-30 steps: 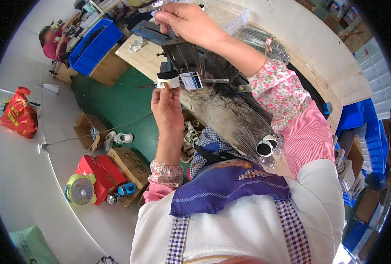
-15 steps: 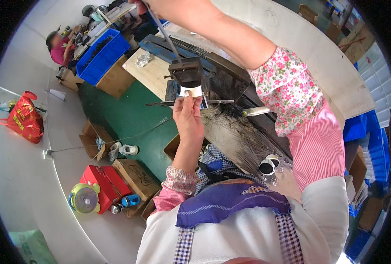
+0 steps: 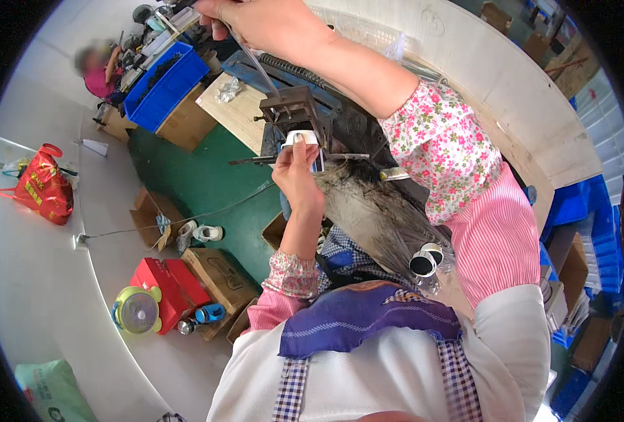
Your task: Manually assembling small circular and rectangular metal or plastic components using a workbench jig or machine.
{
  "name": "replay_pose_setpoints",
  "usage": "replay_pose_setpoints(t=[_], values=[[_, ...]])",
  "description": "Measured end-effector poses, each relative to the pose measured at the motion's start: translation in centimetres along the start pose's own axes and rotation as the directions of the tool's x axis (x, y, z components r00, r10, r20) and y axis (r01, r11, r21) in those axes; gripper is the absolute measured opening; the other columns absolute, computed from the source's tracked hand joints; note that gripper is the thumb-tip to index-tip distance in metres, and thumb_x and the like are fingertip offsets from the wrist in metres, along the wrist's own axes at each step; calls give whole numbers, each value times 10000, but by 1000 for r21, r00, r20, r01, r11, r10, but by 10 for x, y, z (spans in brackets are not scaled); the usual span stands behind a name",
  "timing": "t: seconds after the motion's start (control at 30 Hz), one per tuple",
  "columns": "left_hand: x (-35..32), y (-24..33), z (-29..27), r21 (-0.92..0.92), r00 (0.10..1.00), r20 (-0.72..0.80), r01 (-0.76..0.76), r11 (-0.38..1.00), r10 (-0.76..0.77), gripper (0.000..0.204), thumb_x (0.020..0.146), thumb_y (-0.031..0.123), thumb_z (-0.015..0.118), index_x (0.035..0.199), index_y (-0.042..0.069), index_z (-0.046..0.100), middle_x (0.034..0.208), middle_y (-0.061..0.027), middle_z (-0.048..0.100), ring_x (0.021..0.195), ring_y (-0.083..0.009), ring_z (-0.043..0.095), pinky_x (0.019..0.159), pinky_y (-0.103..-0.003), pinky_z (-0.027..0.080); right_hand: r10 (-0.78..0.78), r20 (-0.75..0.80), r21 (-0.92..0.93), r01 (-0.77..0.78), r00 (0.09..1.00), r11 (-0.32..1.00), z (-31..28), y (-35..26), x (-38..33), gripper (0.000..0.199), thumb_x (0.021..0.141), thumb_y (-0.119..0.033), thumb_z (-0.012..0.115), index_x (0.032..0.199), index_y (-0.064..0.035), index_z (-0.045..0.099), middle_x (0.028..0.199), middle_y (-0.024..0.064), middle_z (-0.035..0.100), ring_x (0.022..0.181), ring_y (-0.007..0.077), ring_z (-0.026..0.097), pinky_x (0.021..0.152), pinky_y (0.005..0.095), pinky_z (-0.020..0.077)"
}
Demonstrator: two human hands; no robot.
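My left hand point(image 3: 298, 176) pinches a small white curved piece point(image 3: 300, 138) between thumb and fingers, just under the dark metal head of a hand press point(image 3: 288, 107). Whether the piece touches the press I cannot tell. At the upper edge my right hand point(image 3: 259, 24) is closed round the upper end of the press's long metal lever point(image 3: 258, 69), which slants down to the press head. Two short white rings with black insides point(image 3: 422, 263) stand on the smeared worktop, right of my lap.
Beside the press lies a tube-like yellowish item point(image 3: 394, 174) on the black-stained worktop point(image 3: 378, 218). Crumpled clear plastic point(image 3: 229, 89) rests on a pale board. A blue bin point(image 3: 164, 86) of dark parts stands at far left, near another person point(image 3: 102, 77). Boxes point(image 3: 217, 274) sit on the floor.
My right hand and the lever top have shifted left and slightly down in the picture. The white piece has tilted and sits a little higher in my left hand. The view has moved slightly.
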State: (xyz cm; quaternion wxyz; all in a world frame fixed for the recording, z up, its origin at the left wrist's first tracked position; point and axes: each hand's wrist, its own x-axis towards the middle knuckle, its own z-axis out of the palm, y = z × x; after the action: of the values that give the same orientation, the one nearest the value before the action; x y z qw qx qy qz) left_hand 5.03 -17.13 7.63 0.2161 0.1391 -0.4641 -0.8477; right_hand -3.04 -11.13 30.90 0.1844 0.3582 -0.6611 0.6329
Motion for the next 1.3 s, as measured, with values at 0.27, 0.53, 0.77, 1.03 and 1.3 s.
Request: replay_pose_setpoints(t=[0.27,0.53,0.77,1.03,1.3], values=[[7,1,1,41,1000,10,1,999,-1,165,886,105,636,843,-54,620,805,-110,659,724,-175,647,728,-303,538,-47,79,-96,55,996,994,-6,27,-13,252,909,-193,533,853,40,610,687,161,617,667,273,626,638,354,483],[7,-9,-4,40,1000,-1,-10,999,10,129,899,99,622,856,-19,594,841,-98,658,729,-158,637,709,-281,532,191,-18,54,-189,982,980,-42,1,-108,180,956,-169,539,1012,-20,623,748,31,614,635,76,561,594,229,469],[3,-4,-9,-23,998,55,12,1000,-11,79,903,53,588,874,-18,569,862,-85,639,741,-147,614,731,-269,512,419,-45,292,-390,907,874,-53,-7,-206,111,952,-104,537,974,-19,605,784,-12,568,580,29,518,483,181,409],[-11,-9,-8,-85,1000,19,-19,996,20,81,916,53,573,953,4,521,975,-79,600,862,-148,598,804,-282,513,637,199,292,-665,745,687,-31,9,-268,177,966,-195,540,988,-30,601,735,-11,580,570,33,502,497,190,393],[-3,-15,-11,347,981,50,-194,918,188,107,905,48,608,977,-23,574,974,-67,646,854,-120,619,747,-263,516,682,250,227,-726,688,649,-17,38,-287,174,948,-159,552,1021,-12,611,773,26,603,607,82,557,532,236,446]])
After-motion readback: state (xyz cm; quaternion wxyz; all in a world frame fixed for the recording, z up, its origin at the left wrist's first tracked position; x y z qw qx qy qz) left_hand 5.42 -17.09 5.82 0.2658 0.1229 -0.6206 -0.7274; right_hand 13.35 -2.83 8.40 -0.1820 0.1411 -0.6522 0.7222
